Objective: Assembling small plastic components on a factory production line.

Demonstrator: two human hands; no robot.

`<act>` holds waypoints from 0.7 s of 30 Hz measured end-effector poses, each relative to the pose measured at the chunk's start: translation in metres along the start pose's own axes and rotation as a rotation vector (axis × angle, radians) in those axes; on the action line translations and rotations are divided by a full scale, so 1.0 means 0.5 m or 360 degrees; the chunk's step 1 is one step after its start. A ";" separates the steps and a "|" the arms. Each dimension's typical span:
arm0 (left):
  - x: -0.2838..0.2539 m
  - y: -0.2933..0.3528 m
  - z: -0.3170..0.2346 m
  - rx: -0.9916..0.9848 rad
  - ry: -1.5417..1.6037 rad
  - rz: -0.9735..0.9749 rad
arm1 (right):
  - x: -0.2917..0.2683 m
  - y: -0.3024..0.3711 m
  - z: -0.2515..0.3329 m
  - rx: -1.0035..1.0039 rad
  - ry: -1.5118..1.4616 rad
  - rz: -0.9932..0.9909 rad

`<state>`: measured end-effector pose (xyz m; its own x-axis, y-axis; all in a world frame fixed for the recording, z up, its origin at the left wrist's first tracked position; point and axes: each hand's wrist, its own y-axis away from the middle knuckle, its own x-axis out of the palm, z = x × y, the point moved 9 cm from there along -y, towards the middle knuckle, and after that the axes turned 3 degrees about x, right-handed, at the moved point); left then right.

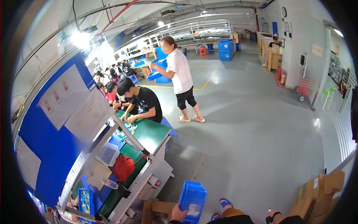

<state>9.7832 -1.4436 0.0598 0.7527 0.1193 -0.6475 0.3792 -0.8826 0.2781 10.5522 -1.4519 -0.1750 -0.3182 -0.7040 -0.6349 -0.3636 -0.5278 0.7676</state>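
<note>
At the lower middle, my left hand grips the near-left rim of a blue plastic bin. The bin tilts, and a pale label or patch shows on it; little else can be made out inside. To the right, near the lower edge, is my right hand, with a black band at the wrist. It hangs apart from the bin, and its fingers are too small and foreshortened to read. My feet in blue sandals show between the hands.
Left stands a green-topped workbench with a red cloth bag, a clear container and a blue crate of small parts. Cardboard boxes stand lower right. A person in white stands ahead; seated workers line the bench.
</note>
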 end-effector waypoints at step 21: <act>-0.086 0.830 0.331 -0.0756 0.0543 -0.1342 | 0.166 0.878 1.356 -0.2407 0.0330 0.0904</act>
<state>9.8192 -1.8901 0.0854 0.2276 0.8059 -0.5466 0.9737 -0.1894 0.1263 9.7724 -1.4200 0.0494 0.0582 -0.9422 -0.3299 0.9358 -0.0635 0.3466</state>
